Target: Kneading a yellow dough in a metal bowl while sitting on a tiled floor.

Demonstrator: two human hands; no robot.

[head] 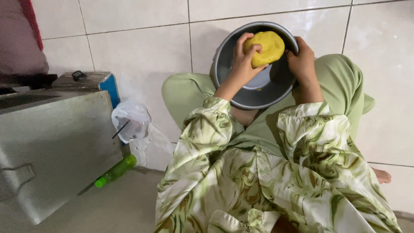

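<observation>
crumpled clear plastic bag [131,121] on floor beside green bottle [115,171].

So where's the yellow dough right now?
In the head view, top centre: the dough sits against the upper inside wall of the tilted metal bowl on the person's lap, with the left hand gripping it and the right hand alongside at the rim.

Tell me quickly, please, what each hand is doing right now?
Left hand: closed around the yellow dough ball inside the metal bowl.
Right hand: gripping the bowl's rim, touching the dough.
</observation>
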